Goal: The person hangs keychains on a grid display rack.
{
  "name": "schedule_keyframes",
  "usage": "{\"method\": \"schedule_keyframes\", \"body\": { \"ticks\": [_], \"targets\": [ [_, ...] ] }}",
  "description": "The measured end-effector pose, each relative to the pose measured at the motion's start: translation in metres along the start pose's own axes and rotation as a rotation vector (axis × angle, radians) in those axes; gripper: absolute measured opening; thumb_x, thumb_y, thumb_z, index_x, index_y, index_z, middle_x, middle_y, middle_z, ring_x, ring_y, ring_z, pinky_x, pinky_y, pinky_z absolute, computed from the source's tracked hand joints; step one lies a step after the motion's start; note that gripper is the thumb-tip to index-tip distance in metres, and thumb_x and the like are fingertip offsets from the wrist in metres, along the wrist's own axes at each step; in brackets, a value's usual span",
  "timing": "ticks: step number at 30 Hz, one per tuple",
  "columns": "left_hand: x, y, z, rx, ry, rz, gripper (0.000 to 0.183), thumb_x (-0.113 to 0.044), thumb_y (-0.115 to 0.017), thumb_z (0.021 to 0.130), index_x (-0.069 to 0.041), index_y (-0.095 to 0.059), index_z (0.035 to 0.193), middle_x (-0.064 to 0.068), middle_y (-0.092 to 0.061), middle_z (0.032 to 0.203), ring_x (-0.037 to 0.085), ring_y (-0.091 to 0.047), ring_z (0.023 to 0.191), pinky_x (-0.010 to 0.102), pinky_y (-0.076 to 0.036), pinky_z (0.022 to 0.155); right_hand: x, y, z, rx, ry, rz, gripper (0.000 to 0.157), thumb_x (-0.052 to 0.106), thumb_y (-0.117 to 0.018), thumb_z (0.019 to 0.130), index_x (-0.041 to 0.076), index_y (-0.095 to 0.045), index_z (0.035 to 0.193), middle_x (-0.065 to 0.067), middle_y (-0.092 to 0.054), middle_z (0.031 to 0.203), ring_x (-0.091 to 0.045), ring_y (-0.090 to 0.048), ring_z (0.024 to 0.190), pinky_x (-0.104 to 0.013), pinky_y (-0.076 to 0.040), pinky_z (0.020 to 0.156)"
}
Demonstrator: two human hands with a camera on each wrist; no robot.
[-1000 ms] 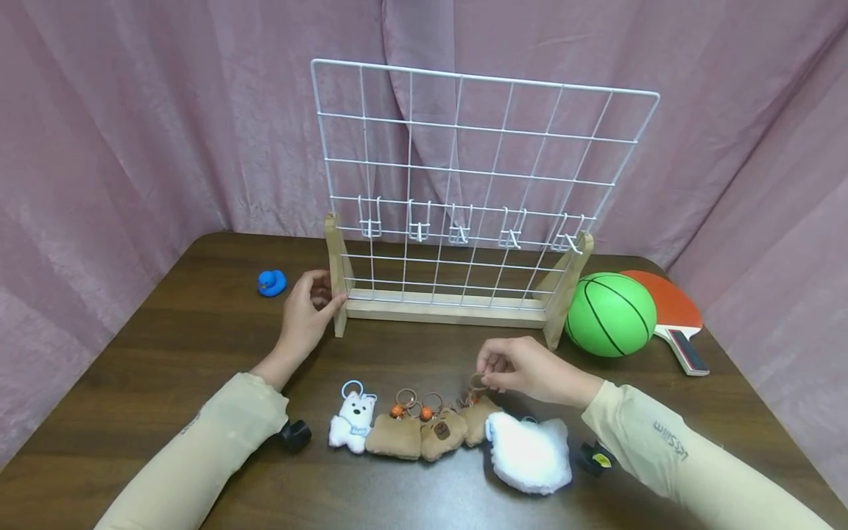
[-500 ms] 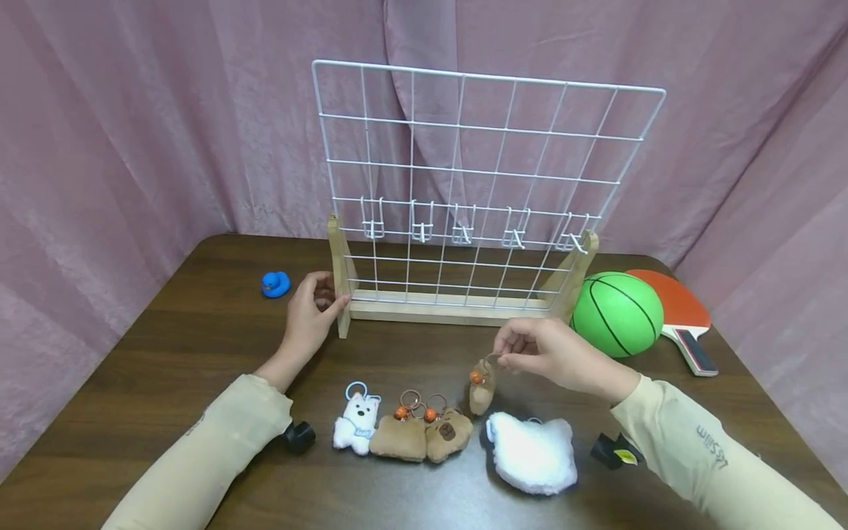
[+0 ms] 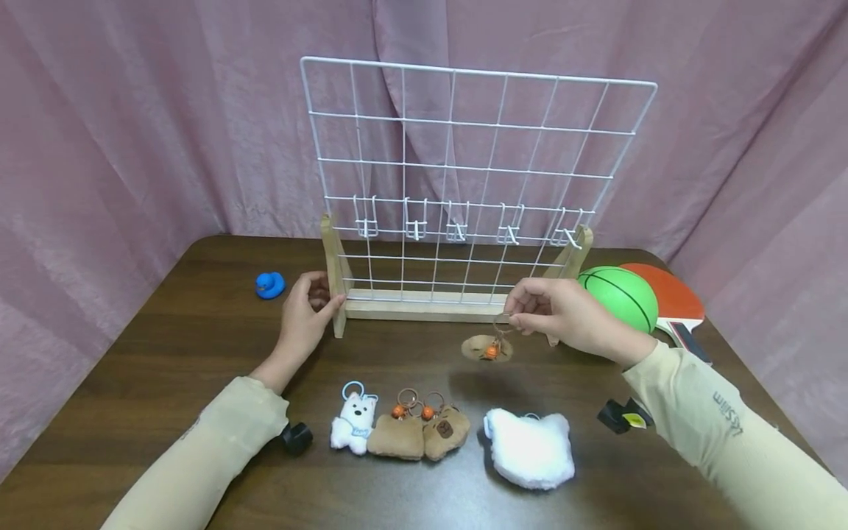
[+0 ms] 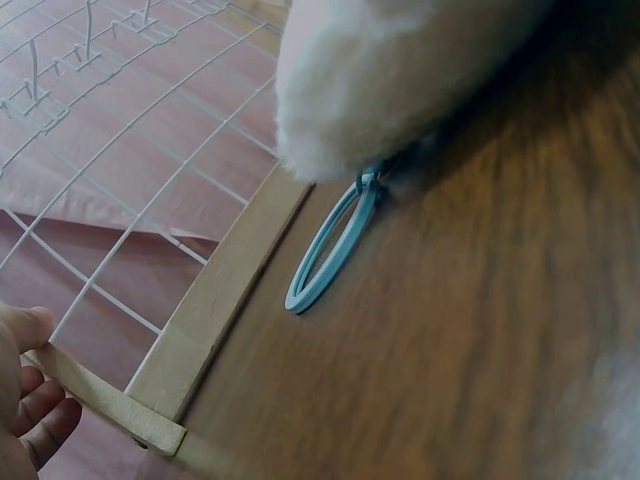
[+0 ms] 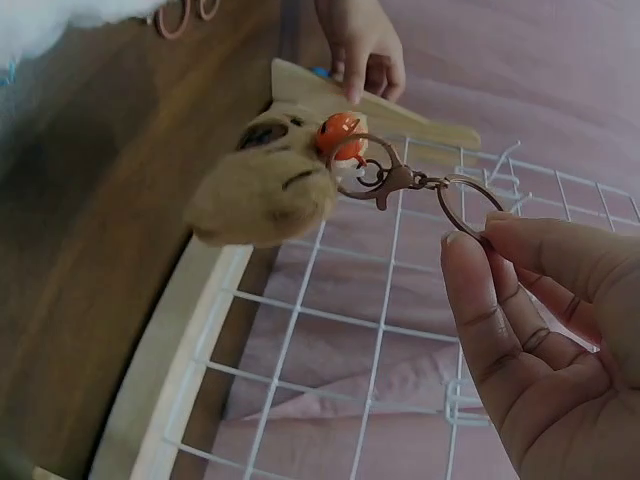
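Note:
My right hand (image 3: 563,316) pinches the metal ring of a brown plush keychain (image 5: 265,195) between thumb and fingertips. This keychain has an orange bead (image 5: 340,135) and hangs above the table, before the rack's base. My left hand (image 3: 306,309) grips the left wooden leg (image 3: 335,272) of a white wire grid rack, thumb in front; part of its fingers is hidden. Several white hooks (image 3: 416,230) hang in a row on the grid. In front lie a white dog keychain (image 3: 354,423), a brown plush (image 3: 397,438), a brown bear-like plush (image 3: 447,434) and a fluffy white plush (image 3: 530,449).
A blue rubber duck (image 3: 270,285) sits left of the rack. To its right are a green ball (image 3: 623,294), partly behind my right hand, and a red table tennis paddle (image 3: 672,294). Pink curtains (image 3: 132,118) hang behind the table.
My right hand has lifted the brown plush keychain from the row by its ring and carried it up and toward the rack. The left hand stays at the wooden leg.

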State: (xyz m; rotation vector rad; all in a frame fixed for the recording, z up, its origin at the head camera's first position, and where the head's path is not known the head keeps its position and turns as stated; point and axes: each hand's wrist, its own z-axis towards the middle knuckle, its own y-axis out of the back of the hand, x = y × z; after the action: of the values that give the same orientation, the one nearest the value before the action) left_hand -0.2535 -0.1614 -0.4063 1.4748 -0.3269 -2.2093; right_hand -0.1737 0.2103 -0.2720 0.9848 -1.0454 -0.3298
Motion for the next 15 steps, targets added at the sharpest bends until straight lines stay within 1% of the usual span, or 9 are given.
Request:
{"method": "schedule_keyframes", "body": {
  "ticks": [5, 7, 11, 15],
  "targets": [
    [0.0, 0.001, 0.001, 0.002, -0.011, -0.004, 0.045, -0.009, -0.071, 0.086, 0.004, -0.05, 0.123, 0.02, -0.058, 0.113, 0.031, -0.062, 0.095, 0.003, -0.042, 0.069, 0.006, 0.01, 0.005, -0.015, -0.034, -0.028, 0.01, 0.007, -0.07, 0.086, 0.006, -0.065, 0.095, -0.001, -0.066, 0.081, -0.009, -0.061, 0.072, -0.021, -0.053, 0.066],
    [0.0, 0.001, 0.0, 0.003, -0.015, -0.017, 0.044, -0.008, -0.071, 0.086, 0.005, -0.05, 0.123, 0.021, -0.058, 0.112, 0.031, -0.061, 0.095, 0.002, -0.042, 0.068, 0.009, 0.015, 0.006, -0.02, -0.049, -0.047, 0.01, 0.008, -0.07, 0.087, 0.008, -0.066, 0.096, 0.0, -0.067, 0.082, -0.01, -0.061, 0.074, -0.02, -0.053, 0.067],
    [0.001, 0.0, 0.0, -0.003, -0.024, -0.038, 0.043, -0.006, -0.071, 0.086, 0.006, -0.05, 0.122, 0.021, -0.058, 0.111, 0.03, -0.061, 0.094, 0.002, -0.042, 0.068, 0.012, 0.024, 0.009, -0.038, -0.051, -0.07, 0.01, 0.007, -0.07, 0.086, 0.008, -0.066, 0.095, -0.002, -0.068, 0.083, -0.013, -0.062, 0.074, -0.019, -0.052, 0.067],
    [0.001, 0.0, 0.0, -0.003, -0.023, -0.037, 0.043, -0.006, -0.071, 0.086, 0.005, -0.05, 0.122, 0.021, -0.059, 0.111, 0.031, -0.061, 0.094, 0.002, -0.041, 0.068, 0.011, 0.034, 0.01, -0.072, -0.045, -0.091, 0.009, 0.006, -0.07, 0.086, 0.008, -0.067, 0.094, -0.003, -0.069, 0.083, -0.01, -0.062, 0.071, -0.018, -0.051, 0.066]
  ]
}}
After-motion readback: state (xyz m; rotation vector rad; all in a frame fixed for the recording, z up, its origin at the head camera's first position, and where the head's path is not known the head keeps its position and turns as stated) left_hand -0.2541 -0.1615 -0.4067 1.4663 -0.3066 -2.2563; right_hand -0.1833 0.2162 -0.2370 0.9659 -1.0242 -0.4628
